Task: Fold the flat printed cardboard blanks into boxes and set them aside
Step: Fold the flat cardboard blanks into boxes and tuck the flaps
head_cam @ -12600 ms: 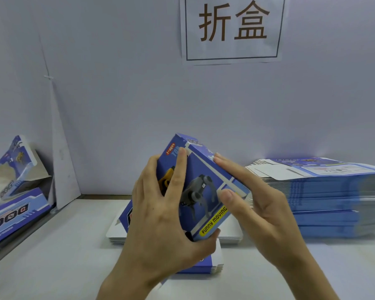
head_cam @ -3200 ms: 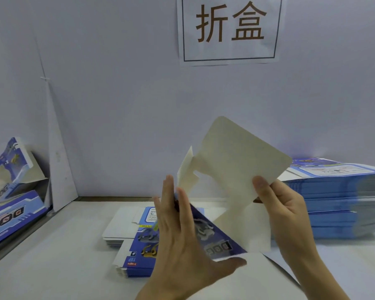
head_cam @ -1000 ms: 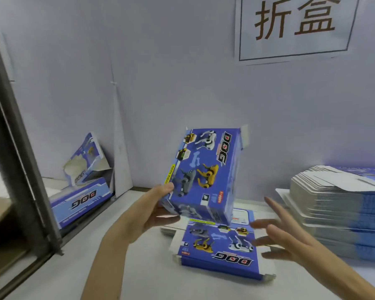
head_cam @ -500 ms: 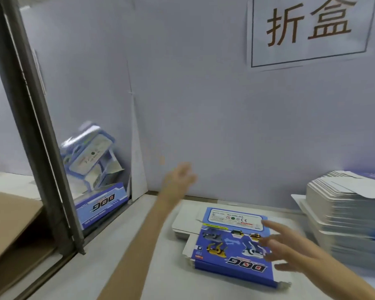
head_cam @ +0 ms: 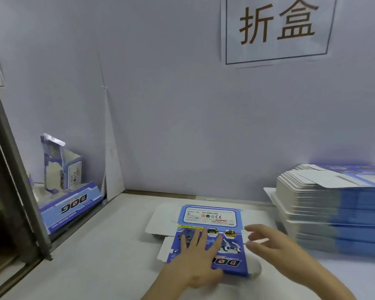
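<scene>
While the left hand [head_cam: 196,256] lies flat on the top printed blank [head_cam: 212,215], its grip spread with straight fingers on the blue face, the right hand [head_cam: 271,245] hangs at the blank's right edge, grip loose and spread, holding nothing; whether its fingertips touch the card cannot be told. The blank tops a low pile mid-table [head_cam: 108,245]. A tall stack of blanks [head_cam: 333,213] sits to the right. Far left, behind a metal post [head_cam: 15,191], an upright folded box [head_cam: 59,167] stands behind a lying folded box [head_cam: 72,206].
</scene>
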The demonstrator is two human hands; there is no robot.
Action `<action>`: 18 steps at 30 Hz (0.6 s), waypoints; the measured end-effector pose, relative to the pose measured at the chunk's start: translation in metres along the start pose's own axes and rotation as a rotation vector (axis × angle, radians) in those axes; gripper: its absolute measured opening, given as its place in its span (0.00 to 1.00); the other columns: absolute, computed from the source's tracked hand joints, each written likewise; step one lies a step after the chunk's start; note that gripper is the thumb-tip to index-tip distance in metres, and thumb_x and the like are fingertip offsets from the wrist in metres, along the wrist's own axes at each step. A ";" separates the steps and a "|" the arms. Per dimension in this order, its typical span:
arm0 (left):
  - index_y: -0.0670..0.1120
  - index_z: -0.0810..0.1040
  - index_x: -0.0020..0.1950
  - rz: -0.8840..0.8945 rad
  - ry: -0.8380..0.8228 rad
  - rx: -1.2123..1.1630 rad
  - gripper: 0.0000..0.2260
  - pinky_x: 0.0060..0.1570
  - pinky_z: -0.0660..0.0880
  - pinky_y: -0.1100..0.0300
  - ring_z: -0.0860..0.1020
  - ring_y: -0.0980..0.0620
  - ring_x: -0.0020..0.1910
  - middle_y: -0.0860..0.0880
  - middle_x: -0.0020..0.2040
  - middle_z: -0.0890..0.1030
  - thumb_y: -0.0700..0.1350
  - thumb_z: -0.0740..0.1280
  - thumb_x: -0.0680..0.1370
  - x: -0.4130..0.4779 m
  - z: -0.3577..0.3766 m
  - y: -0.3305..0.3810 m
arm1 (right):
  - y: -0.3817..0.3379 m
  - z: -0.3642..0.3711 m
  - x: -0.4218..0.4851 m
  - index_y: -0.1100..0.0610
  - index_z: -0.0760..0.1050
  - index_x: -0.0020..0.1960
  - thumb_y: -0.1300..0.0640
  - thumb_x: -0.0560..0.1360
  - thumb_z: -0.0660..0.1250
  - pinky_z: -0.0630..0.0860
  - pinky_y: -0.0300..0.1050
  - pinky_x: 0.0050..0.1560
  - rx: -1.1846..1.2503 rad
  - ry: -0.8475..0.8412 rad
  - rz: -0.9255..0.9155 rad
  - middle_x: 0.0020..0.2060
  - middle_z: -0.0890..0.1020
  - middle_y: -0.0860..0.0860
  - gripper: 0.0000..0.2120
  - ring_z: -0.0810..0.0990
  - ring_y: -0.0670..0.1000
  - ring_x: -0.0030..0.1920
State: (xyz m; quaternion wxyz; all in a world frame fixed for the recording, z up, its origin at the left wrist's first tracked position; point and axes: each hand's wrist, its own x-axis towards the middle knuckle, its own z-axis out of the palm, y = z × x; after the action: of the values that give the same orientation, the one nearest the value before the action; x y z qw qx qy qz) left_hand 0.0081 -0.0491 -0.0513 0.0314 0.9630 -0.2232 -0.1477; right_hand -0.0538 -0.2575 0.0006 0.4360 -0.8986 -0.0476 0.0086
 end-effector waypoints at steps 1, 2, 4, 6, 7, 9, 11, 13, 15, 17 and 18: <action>0.59 0.37 0.77 0.012 -0.003 0.019 0.34 0.70 0.33 0.40 0.33 0.44 0.76 0.47 0.78 0.35 0.64 0.54 0.80 -0.003 -0.002 0.000 | 0.003 0.000 0.001 0.42 0.71 0.61 0.50 0.78 0.66 0.76 0.31 0.43 -0.008 0.016 0.007 0.54 0.77 0.41 0.12 0.81 0.40 0.49; 0.59 0.38 0.77 0.020 -0.006 0.023 0.33 0.71 0.34 0.40 0.34 0.44 0.76 0.47 0.79 0.36 0.65 0.53 0.79 -0.006 -0.004 0.001 | 0.005 0.000 0.003 0.44 0.71 0.62 0.51 0.78 0.66 0.76 0.32 0.44 -0.007 0.032 0.016 0.54 0.77 0.42 0.13 0.80 0.41 0.50; 0.60 0.43 0.78 0.036 0.010 0.012 0.30 0.73 0.40 0.42 0.39 0.44 0.78 0.49 0.80 0.41 0.64 0.51 0.80 -0.013 -0.008 0.003 | 0.007 -0.001 0.004 0.47 0.72 0.63 0.54 0.79 0.66 0.79 0.36 0.45 0.037 0.062 0.033 0.55 0.78 0.45 0.13 0.80 0.44 0.52; 0.58 0.51 0.78 0.076 0.120 0.044 0.24 0.73 0.54 0.47 0.51 0.46 0.78 0.49 0.79 0.53 0.59 0.51 0.83 -0.022 -0.011 0.002 | 0.006 -0.002 0.003 0.48 0.73 0.62 0.56 0.79 0.66 0.77 0.32 0.40 0.081 0.104 0.026 0.56 0.78 0.47 0.12 0.80 0.45 0.52; 0.58 0.57 0.77 0.105 0.231 0.063 0.21 0.70 0.62 0.52 0.60 0.48 0.75 0.50 0.77 0.61 0.55 0.51 0.84 -0.026 -0.012 0.001 | 0.005 -0.003 0.002 0.48 0.74 0.61 0.58 0.79 0.66 0.75 0.31 0.40 0.090 0.144 0.008 0.57 0.79 0.48 0.12 0.80 0.45 0.53; 0.57 0.68 0.72 0.145 0.494 0.003 0.17 0.60 0.69 0.60 0.73 0.52 0.64 0.52 0.68 0.75 0.53 0.53 0.84 -0.036 -0.018 -0.003 | 0.004 -0.005 0.001 0.48 0.74 0.59 0.60 0.78 0.67 0.73 0.34 0.48 0.089 0.243 -0.050 0.59 0.79 0.48 0.12 0.79 0.47 0.56; 0.56 0.77 0.65 0.205 0.723 -0.091 0.15 0.53 0.71 0.66 0.80 0.55 0.55 0.55 0.58 0.82 0.54 0.57 0.82 -0.046 -0.030 -0.006 | -0.002 -0.006 0.000 0.48 0.73 0.61 0.63 0.78 0.66 0.71 0.35 0.52 0.150 0.375 -0.124 0.61 0.77 0.49 0.15 0.76 0.49 0.61; 0.52 0.84 0.54 0.273 0.943 -0.104 0.11 0.40 0.74 0.71 0.82 0.58 0.38 0.54 0.42 0.85 0.50 0.65 0.75 -0.054 -0.046 -0.009 | -0.011 -0.006 -0.003 0.47 0.70 0.65 0.65 0.78 0.65 0.71 0.40 0.60 0.229 0.583 -0.200 0.63 0.72 0.48 0.20 0.72 0.51 0.65; 0.48 0.84 0.49 0.312 1.191 -0.153 0.08 0.35 0.69 0.79 0.75 0.60 0.28 0.54 0.33 0.83 0.45 0.68 0.72 -0.063 -0.064 -0.006 | -0.020 -0.006 -0.005 0.48 0.65 0.72 0.65 0.78 0.65 0.69 0.53 0.68 0.264 0.715 -0.228 0.66 0.68 0.46 0.26 0.69 0.52 0.67; 0.46 0.82 0.51 0.293 1.371 -0.266 0.08 0.34 0.64 0.81 0.72 0.61 0.30 0.57 0.32 0.81 0.43 0.67 0.74 -0.072 -0.083 0.002 | -0.026 -0.006 -0.007 0.49 0.59 0.76 0.64 0.78 0.65 0.64 0.54 0.72 0.336 0.682 -0.240 0.71 0.67 0.47 0.30 0.67 0.50 0.70; 0.47 0.81 0.52 0.282 1.433 -0.349 0.07 0.33 0.65 0.80 0.72 0.62 0.30 0.60 0.32 0.79 0.44 0.66 0.76 -0.078 -0.091 0.008 | -0.029 -0.005 -0.007 0.48 0.57 0.77 0.62 0.79 0.65 0.63 0.52 0.73 0.378 0.634 -0.238 0.73 0.66 0.48 0.31 0.66 0.48 0.71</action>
State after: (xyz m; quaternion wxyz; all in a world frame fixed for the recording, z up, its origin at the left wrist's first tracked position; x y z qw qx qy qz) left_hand -0.0345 -0.0222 0.0578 0.3398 0.7667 -0.2426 0.4877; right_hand -0.0627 -0.2439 0.0266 0.5851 -0.7486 -0.0123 -0.3115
